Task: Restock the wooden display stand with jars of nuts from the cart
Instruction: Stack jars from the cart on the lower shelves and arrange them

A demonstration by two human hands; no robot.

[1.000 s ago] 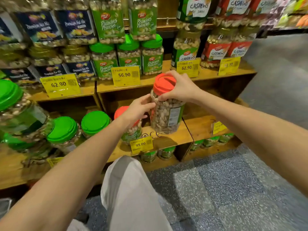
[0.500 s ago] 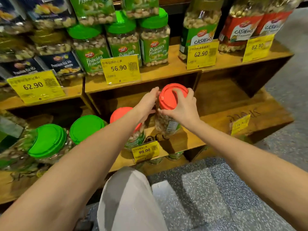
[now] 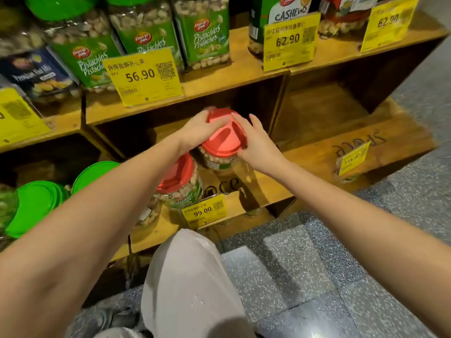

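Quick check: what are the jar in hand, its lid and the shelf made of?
Jar: clear, glossy, likely plastic; nuts show through. Lid: red, smooth moulded plastic with soft sheen. Shelf: wood, matte brown, with visible grain and printed lettering.

Left hand (image 3: 198,130), right hand (image 3: 259,145) grip red-lidded jar (image 3: 222,140), seemingly resting on lower shelf (image 3: 271,189).

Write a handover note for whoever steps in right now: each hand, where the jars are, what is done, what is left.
Left hand and right hand: both have a grip on the lid of the red-lidded nut jar.
That jar is at the lower shelf, behind the red-lidded pistachio jar.
Done: one jar shelved.
Left: settle this one, release; cart not in view.
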